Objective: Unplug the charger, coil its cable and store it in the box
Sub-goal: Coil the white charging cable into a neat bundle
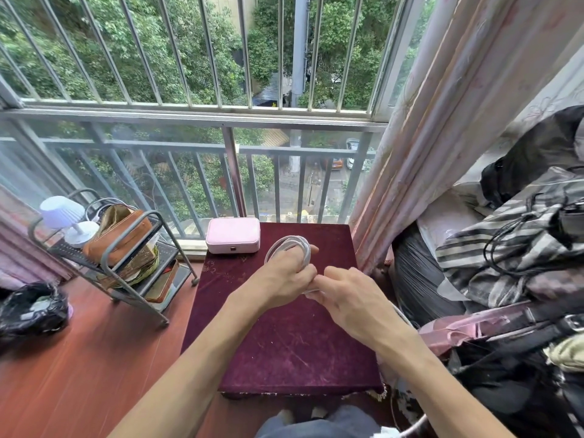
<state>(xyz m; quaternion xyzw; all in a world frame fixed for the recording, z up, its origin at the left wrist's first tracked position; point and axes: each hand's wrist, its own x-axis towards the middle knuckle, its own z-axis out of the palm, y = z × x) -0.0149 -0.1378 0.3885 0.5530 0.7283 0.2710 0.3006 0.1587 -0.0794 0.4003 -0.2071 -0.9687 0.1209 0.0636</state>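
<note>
A white charger cable (289, 245) is wound in several loops around the fingers of my left hand (281, 275), above the dark red velvet table (284, 343). My right hand (346, 295) pinches the loose strand of the cable just right of the coil; that strand runs on under my right wrist toward the table's right edge. The charger's plug is hidden. A pink box (233, 234) with a small clasp stands shut at the table's far left corner, a hand's width behind the coil.
A grey metal cart (104, 251) with a lamp, a brown pouch and books stands left of the table. A black bag (31, 308) lies on the wooden floor. Curtain (442, 137) and piled clothes and bags (521, 263) crowd the right side. A barred window is behind.
</note>
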